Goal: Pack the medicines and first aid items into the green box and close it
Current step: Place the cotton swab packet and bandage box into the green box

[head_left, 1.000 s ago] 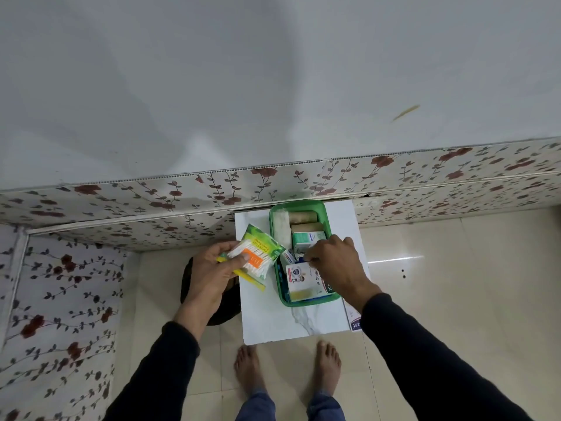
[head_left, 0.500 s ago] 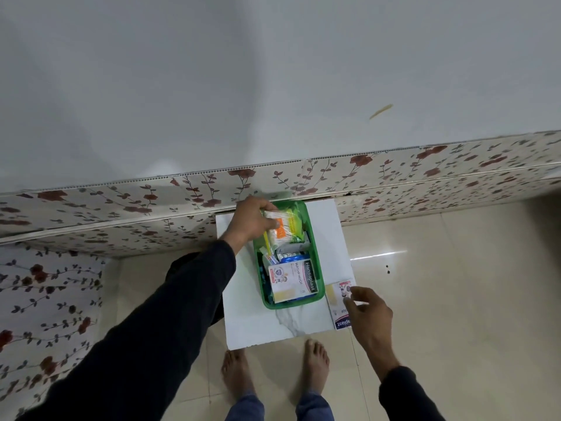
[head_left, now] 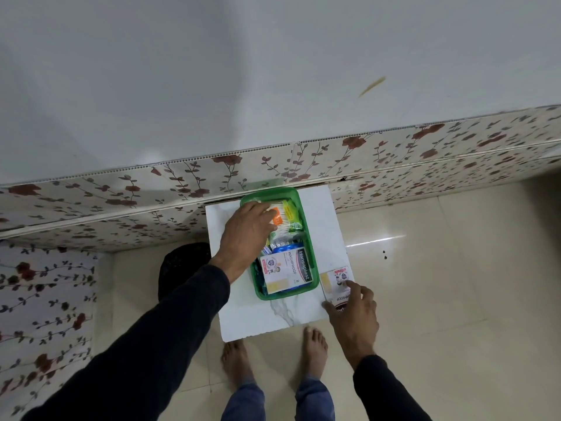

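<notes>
An open green box (head_left: 309,226) stands on a small white marble-look table (head_left: 243,317). Inside lie a white plaster carton (head_left: 287,270) at the near end, blue packets (head_left: 283,247) in the middle and a green-and-orange packet of cotton buds (head_left: 287,215) at the far end. My left hand (head_left: 246,235) lies over the box's left side, fingers pressing on the cotton bud packet. My right hand (head_left: 353,311) rests on a second plaster carton (head_left: 335,279) at the table's right edge, thumb and fingers around its near end.
A floral-patterned panel (head_left: 394,153) runs behind the table below a plain white wall. A black round object (head_left: 182,265) sits on the floor left of the table. My bare feet (head_left: 315,354) stand on glossy cream tiles at the table's near edge.
My left hand carried the cotton bud packet into the box's far end and now presses on it. My right hand left the box and moved to the plaster carton at the table's right edge.
</notes>
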